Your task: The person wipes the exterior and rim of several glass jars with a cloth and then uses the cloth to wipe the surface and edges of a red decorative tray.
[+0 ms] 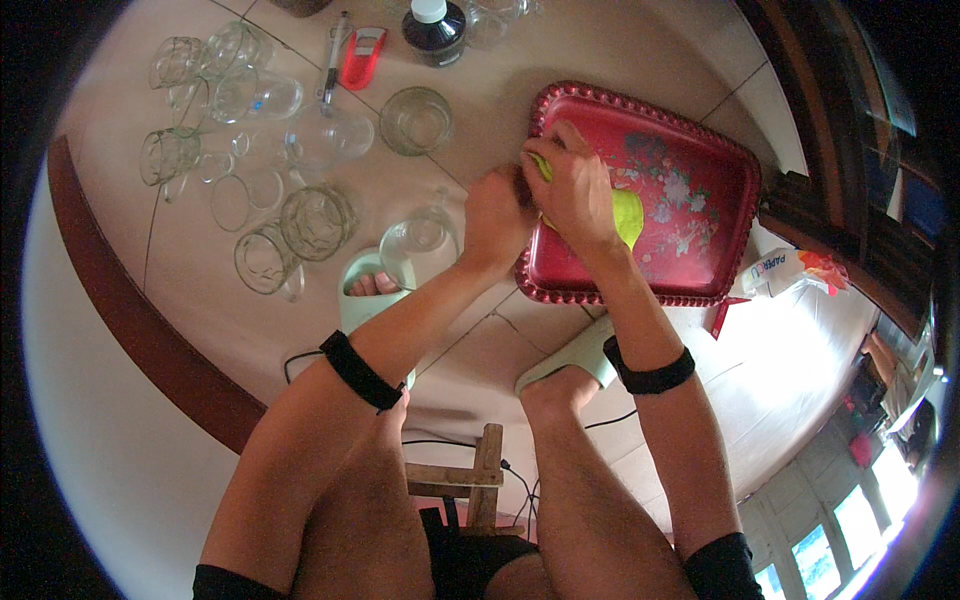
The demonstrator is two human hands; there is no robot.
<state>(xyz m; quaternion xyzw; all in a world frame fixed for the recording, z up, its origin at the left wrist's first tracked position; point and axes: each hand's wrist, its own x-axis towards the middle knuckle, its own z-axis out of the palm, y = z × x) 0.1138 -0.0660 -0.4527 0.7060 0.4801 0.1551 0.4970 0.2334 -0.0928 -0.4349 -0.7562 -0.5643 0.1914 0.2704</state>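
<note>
A red tray (720, 277) with a beaded rim and a printed floral pattern is in front of me, right of centre. My right hand (574, 191) is over the tray's left part, closed on a yellow-green cloth (628, 216). Part of the cloth spreads out beneath my wrist onto the tray. Beside it, my left hand (496, 217) is curled at the tray's left rim, against my right hand. Its fingers are hidden, so I cannot tell whether it grips the rim or the cloth. A clear glass mug (420, 240) stands just left of my left wrist.
Several glass mugs (315, 221) and cups crowd the tiled floor at left. A glass tumbler (416, 120), a pen (334, 60), a red tool (364, 58) and a white-capped bottle of dark liquid (435, 31) are farther off. A packet (787, 271) lies right of the tray.
</note>
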